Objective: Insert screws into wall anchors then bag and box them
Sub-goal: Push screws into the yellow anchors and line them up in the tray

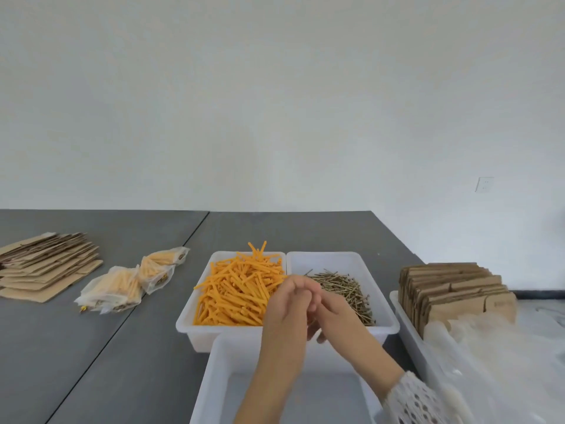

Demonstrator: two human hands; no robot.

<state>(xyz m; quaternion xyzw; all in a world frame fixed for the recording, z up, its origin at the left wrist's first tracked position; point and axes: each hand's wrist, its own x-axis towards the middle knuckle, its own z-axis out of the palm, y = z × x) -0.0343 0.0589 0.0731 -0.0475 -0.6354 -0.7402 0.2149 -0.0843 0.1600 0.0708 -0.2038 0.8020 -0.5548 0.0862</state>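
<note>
Orange wall anchors (235,289) fill a white bin (191,313) at the table's middle. Right beside it a second white bin (324,258) holds a heap of brass screws (348,290). My left hand (287,307) and my right hand (334,310) meet over the near edge of these two bins. The fingers of both curl toward each other and the fingertips touch. Whatever lies between the fingers is hidden by the hands. A third white bin (220,377) sits just below my forearms and shows a bare bottom.
Filled clear bags of anchors (122,286) lie to the left on the grey table (107,362). Flat cardboard blanks (46,267) are stacked at the far left. A white tray (406,325) on the right holds folded cardboard boxes (452,289) and empty plastic bags (489,347).
</note>
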